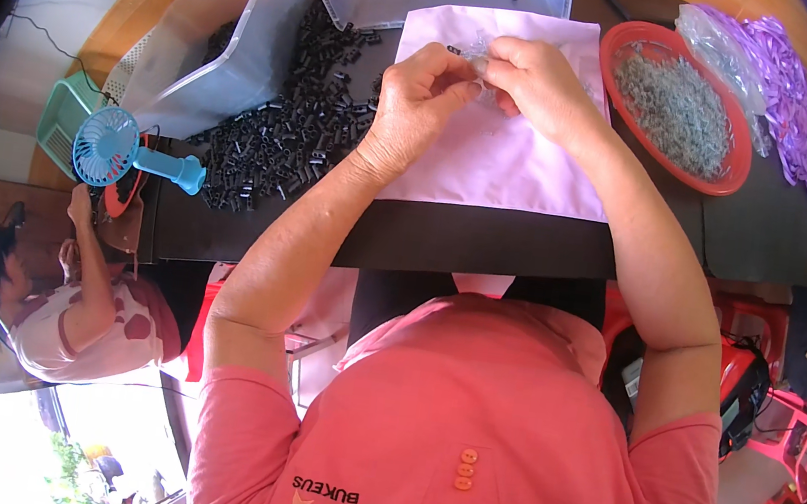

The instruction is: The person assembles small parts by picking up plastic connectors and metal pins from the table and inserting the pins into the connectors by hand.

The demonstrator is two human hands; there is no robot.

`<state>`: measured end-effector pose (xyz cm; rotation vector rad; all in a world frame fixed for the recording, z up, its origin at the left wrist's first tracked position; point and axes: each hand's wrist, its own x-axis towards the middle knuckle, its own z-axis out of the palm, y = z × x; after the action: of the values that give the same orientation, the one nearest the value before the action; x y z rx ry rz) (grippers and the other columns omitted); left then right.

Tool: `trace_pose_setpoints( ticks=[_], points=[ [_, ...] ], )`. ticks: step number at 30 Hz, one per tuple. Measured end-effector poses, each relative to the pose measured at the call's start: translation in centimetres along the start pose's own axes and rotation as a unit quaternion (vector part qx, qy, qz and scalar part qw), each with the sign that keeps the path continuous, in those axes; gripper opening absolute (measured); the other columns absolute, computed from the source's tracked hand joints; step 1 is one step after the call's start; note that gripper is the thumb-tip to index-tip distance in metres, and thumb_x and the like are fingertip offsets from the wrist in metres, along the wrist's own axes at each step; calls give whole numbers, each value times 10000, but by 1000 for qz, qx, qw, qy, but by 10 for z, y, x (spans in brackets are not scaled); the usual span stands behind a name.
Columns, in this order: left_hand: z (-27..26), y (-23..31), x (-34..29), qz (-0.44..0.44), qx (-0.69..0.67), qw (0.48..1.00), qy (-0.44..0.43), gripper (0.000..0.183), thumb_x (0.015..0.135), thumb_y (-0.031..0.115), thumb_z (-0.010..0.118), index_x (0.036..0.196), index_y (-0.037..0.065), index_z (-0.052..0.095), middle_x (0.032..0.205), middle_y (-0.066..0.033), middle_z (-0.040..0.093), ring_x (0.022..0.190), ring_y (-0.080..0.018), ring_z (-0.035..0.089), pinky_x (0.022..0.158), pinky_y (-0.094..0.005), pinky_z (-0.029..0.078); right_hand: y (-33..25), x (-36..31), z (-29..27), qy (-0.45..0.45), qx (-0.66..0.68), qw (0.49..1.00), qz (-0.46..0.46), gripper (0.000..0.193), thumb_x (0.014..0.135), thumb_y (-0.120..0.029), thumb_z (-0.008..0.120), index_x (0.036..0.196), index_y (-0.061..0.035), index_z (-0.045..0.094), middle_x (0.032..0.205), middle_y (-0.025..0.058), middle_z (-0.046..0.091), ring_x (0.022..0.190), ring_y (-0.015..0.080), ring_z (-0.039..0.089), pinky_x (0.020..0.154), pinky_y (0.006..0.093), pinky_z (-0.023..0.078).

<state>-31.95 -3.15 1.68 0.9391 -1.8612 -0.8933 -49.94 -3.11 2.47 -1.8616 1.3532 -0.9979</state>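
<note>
A blue fan (106,146) sits left; black pieces (265,149) strew the dark table (466,235). Above pink cloth (493,177), the person's left hand (425,93) and right hand (537,82) pinch clear plastic (476,50) between narrowed fingertips. Rightward: a red basin (740,152), then purple strips (803,135).

This looks like a small workshop: black parts (265,149) lie heaped beside a bin (197,86) on a dark table (772,242), clear pieces (672,114) fill a red basin (739,152), and another person (107,331) sits nearby (past a blue fan (106,147)).

Pale pink cloth (524,176), black pieces (260,149), orange-red basin (742,148).
</note>
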Motion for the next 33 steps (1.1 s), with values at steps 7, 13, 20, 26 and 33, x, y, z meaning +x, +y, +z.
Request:
trace_pose_setpoints(
  ticks=[7,13,20,26,33],
  points=[
    [-2,-2,1,-39,-47,998,-17,123,826,26,660,948,6,658,790,-12,632,663,-53,540,568,-209,445,2,1,-1,-21,-14,1000,-1,272,867,-239,539,749,1,593,631,147,611,582,285,614,577,414,454],
    [-5,-5,2,-52,-50,997,-13,159,809,-2,624,966,0,654,796,-25,635,658,-64,540,583,-217,452,-5,-5,2,21,-110,992,-50,188,896,-156,569,799,-1,527,616,85,557,575,181,545,577,345,442],
    [-9,-1,2,-66,-42,996,-36,214,770,-11,608,979,0,652,842,-64,674,773,-121,606,733,-276,511,-2,-6,-2,-30,-97,991,-86,219,857,-174,620,833,25,531,675,144,568,632,211,530,616,350,419],
    [-12,-3,0,-79,-54,995,-37,216,768,-4,608,977,0,661,837,-62,674,760,-123,610,721,-273,512,-11,-8,1,-18,-88,993,-71,205,839,-179,625,814,10,550,678,141,572,625,212,546,606,345,419],
    [-21,3,5,-94,-77,991,-57,165,797,30,628,947,-1,687,785,-19,652,653,-78,566,598,-234,474,-7,-11,2,54,-113,984,-129,165,846,-179,603,820,-16,589,711,145,597,613,232,559,605,332,430]
  ],
)
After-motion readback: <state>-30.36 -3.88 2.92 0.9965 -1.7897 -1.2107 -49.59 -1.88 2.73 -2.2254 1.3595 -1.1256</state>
